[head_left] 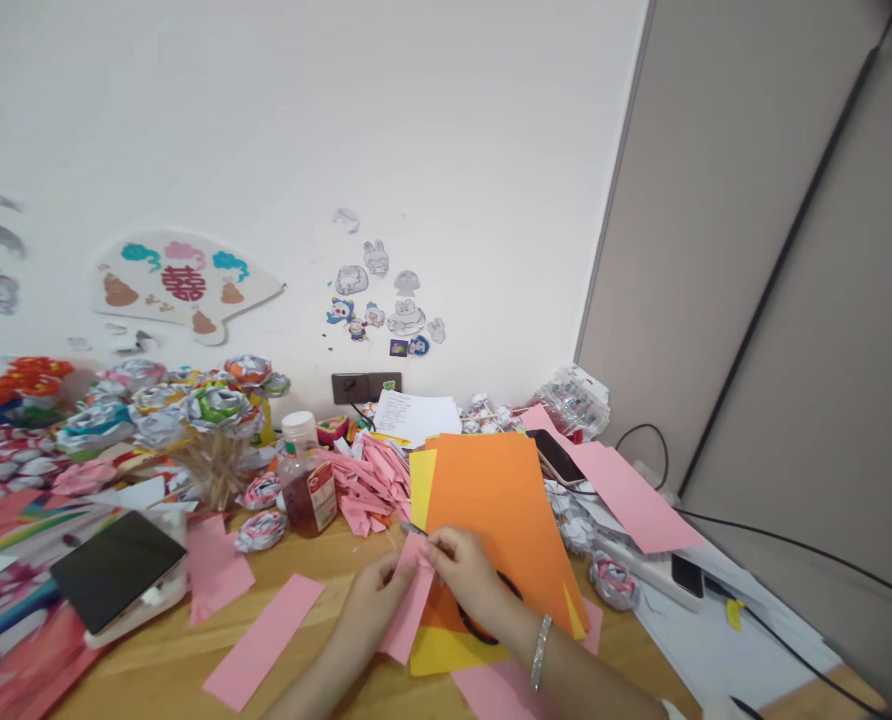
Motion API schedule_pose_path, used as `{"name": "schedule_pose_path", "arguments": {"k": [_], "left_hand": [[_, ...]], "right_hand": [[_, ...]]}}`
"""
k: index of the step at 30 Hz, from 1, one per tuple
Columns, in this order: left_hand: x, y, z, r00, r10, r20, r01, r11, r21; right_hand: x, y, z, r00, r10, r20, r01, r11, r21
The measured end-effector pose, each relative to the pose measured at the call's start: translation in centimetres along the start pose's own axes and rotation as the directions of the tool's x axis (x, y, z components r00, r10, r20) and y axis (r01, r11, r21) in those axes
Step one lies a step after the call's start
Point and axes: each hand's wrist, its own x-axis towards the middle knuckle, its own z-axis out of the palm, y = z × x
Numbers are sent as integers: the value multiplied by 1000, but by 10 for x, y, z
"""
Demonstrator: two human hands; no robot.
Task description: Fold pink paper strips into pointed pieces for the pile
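My left hand (377,603) pinches a pink paper strip (408,625) near its upper end, thumb on top. My right hand (465,572) is closed at the same end of the strip, its fingertips almost meeting the left ones. From its fingers a thin dark tip points up and left, and a black loop shows beside the palm; together they look like scissors (519,592), mostly hidden by the hand. Under my right hand lies a stack of orange paper (491,490) over yellow sheets (446,655).
Another pink strip (264,640) lies left on the wooden table. Behind stand a bottle (305,495), folded pink pieces (367,480) and paper flowers (221,410). A dark tablet-like device (120,570) sits left. At right are a phone (555,457), white sheets (708,640) and cables.
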Motion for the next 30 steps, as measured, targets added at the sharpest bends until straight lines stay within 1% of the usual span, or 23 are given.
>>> {"name": "schedule_pose_path", "arguments": {"k": [5,9,12,14,16,18,21,26,30], "left_hand": [[0,-1,1,1000,14,0,-14,1000,1],[1,-3,2,1000,-4,7,4,1000,17],[2,-5,2,1000,-6,8,6,1000,6],[3,-6,1,1000,-11,-26,12,1000,27],[5,-8,-1,997,-25,-75,30,998,63],[6,-10,-2,995,-31,-99,39,996,80],[6,-13,-2,997,-11,-81,14,999,35],[6,-14,0,999,3,-39,-6,999,-53],[6,-12,1,998,-10,-69,10,1000,2]], "right_hand": [[-4,-5,3,999,-23,-31,21,999,-49],[-5,-7,7,997,-7,-83,4,999,-33],[-5,-6,8,999,20,-48,-19,1000,3],[-4,-5,7,1000,17,-23,-17,1000,8],[-3,-4,5,1000,-8,-12,8,999,-34],[-3,-4,3,999,-40,12,41,994,-100],[-4,-6,2,995,-69,69,79,986,-147],[-6,-7,4,995,-81,61,89,985,-145],[-6,-7,5,995,-87,49,93,986,-135]]}}
